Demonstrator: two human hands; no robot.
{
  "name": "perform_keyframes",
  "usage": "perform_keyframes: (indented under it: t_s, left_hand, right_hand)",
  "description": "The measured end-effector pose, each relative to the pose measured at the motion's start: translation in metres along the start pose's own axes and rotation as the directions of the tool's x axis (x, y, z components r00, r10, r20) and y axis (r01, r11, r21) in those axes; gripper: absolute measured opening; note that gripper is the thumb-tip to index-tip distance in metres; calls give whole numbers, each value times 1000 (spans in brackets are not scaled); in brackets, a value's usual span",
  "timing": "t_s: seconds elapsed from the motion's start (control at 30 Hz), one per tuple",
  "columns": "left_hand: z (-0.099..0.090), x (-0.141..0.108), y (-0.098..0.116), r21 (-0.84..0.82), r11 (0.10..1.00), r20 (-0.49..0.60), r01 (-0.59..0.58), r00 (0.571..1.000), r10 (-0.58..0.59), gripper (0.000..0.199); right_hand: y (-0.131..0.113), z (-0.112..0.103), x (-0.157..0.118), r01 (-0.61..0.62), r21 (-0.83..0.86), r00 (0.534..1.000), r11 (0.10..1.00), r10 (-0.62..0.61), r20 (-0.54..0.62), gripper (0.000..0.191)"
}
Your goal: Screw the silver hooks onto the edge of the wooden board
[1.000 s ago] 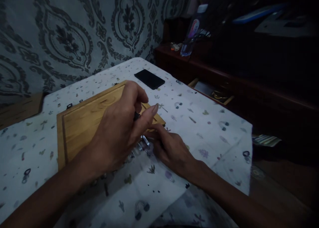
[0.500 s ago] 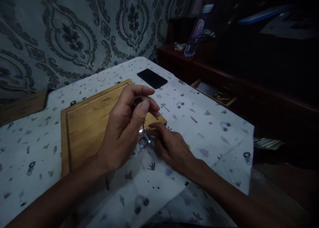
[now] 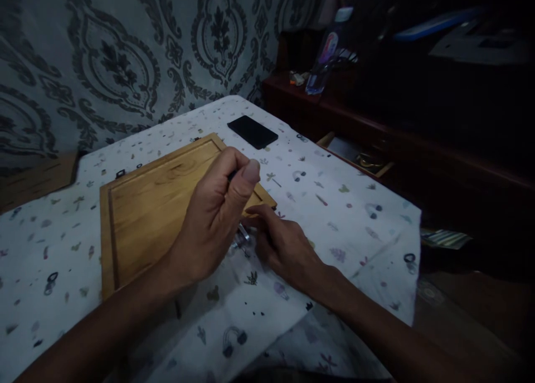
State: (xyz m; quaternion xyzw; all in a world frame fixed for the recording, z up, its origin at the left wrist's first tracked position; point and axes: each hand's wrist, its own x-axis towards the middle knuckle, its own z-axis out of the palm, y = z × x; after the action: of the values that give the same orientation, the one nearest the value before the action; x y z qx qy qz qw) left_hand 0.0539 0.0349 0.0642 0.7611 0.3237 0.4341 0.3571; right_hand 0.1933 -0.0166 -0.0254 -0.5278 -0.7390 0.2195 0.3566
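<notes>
My left hand (image 3: 217, 213) is closed around the dark handle of a screwdriver (image 3: 232, 175), held upright over the near right edge of a wooden board (image 3: 154, 204). Most of the tool is hidden behind the fingers and thumb. Below it, a small shiny metal bracket (image 3: 244, 232) sits at the board's edge, partly covered by my left hand. My right hand (image 3: 288, 249) is closed with its fingertips at the bracket, index finger against the board's edge. The board lies flat, with a groove along its border and small dark metal fittings on its far side.
A patterned white cloth (image 3: 346, 232) covers the table. A black phone (image 3: 253, 131) lies beyond the board. To the right stands a dark red cabinet (image 3: 288, 101) with a bottle (image 3: 326, 54) on it and an open drawer (image 3: 355, 157). A brown cardboard piece (image 3: 42, 179) lies far left.
My left hand's fingers have curled in tighter around the screwdriver handle, and the hand has turned slightly, covering the shaft and more of the bracket. My right hand stays at the bracket.
</notes>
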Motion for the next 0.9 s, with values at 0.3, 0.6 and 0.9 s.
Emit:
perform_keyframes:
  t_s: [0.3, 0.6, 0.9]
  left_hand:
    - [-21, -9, 7, 220, 969, -45, -113, 991, 126, 20]
    - [-29, -13, 16, 81, 995, 108, -54, 993, 45, 22]
    - [-30, -8, 11, 162, 956, 82, -245, 969, 235, 17]
  right_hand:
    - [-1, 1, -1, -22, 5, 1000, 1000, 22, -9, 38]
    - [-1, 0, 0, -7, 10, 1000, 1000, 8, -15, 38]
    - [-3, -1, 1, -39, 5, 999, 999, 39, 3, 39]
